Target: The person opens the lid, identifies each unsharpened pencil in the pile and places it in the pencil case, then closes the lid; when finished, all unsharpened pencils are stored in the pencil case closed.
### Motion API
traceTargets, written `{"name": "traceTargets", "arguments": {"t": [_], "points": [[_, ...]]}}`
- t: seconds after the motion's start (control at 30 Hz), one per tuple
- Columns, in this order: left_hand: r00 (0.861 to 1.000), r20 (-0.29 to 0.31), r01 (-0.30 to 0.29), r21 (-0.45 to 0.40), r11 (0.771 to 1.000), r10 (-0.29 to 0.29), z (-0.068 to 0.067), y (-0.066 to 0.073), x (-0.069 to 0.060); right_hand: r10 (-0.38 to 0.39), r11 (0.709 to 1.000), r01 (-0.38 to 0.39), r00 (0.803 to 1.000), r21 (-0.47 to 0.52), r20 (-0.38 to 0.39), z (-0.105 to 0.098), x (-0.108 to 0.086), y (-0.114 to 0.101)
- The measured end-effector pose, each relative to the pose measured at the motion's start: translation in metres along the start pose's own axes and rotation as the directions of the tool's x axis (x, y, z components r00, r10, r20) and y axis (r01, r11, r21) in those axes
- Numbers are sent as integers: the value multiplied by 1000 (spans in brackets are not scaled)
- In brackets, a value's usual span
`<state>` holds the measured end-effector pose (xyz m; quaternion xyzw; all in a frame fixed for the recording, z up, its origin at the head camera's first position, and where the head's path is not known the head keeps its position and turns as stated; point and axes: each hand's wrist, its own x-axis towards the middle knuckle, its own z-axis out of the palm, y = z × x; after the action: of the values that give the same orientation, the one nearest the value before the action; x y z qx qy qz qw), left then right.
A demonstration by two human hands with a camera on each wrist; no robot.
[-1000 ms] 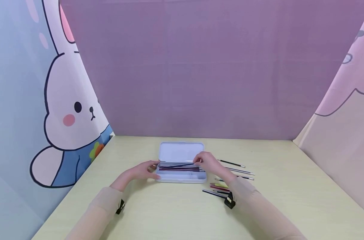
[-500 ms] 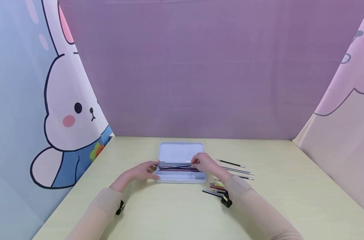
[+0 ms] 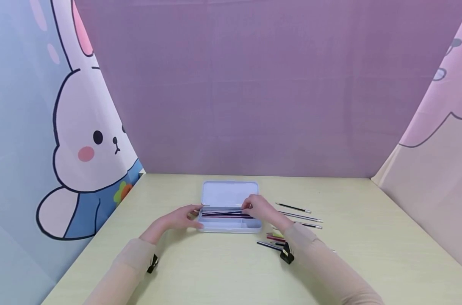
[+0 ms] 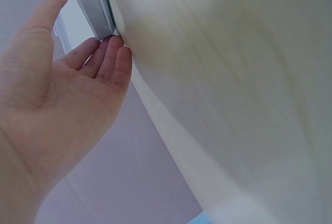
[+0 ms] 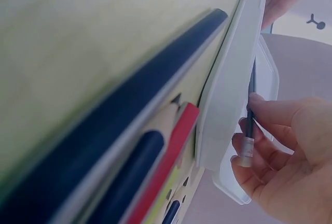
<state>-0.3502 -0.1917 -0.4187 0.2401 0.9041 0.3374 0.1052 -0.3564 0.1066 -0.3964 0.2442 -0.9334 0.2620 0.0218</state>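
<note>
An open white pencil case point(image 3: 220, 230) lies on the table, its lid point(image 3: 230, 193) tipped back. Several dark and red pencils point(image 3: 220, 215) lie lengthwise in its long back compartment. My left hand point(image 3: 182, 217) holds the case's left end, thumb at the front corner and fingers toward the back; the left wrist view shows the fingertips against the end wall point(image 4: 92, 1). Over the right part of the case, my right hand point(image 3: 259, 206) pinches a dark pencil point(image 5: 251, 125) near its eraser end. That pencil slants over the others; its far end is hard to separate from them.
Right of the case lie several loose pencils, among them a black one point(image 3: 293, 207), a navy one point(image 3: 268, 245) and a red one point(image 5: 168, 162). My right forearm partly covers this group. A purple curtain point(image 3: 246, 89) stands behind the table.
My right hand has shifted slightly left and down, bringing the dark pencil lower into the case. The left hand has stayed at the case's left end.
</note>
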Motion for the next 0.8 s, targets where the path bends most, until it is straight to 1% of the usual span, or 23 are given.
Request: {"name": "traceTargets", "arguments": {"t": [0.13,0.33,0.57,0.8], "points": [[1000,-7,10,7,1000,-10,0,2,3,-6,1000,6,1000,0,-2,-3,3,5],[1000,-14,-3,10,1000,4,0,5,6,-10,1000,10,1000,23,-5,-8,8,13],[1000,-14,-8,4,1000,8,3,4,12,-55,998,55,998,43,5,-17,8,24],[1000,-28,15,-10,1000,-15,5,5,17,-82,995,82,997,50,-2,-28,7,37]]}}
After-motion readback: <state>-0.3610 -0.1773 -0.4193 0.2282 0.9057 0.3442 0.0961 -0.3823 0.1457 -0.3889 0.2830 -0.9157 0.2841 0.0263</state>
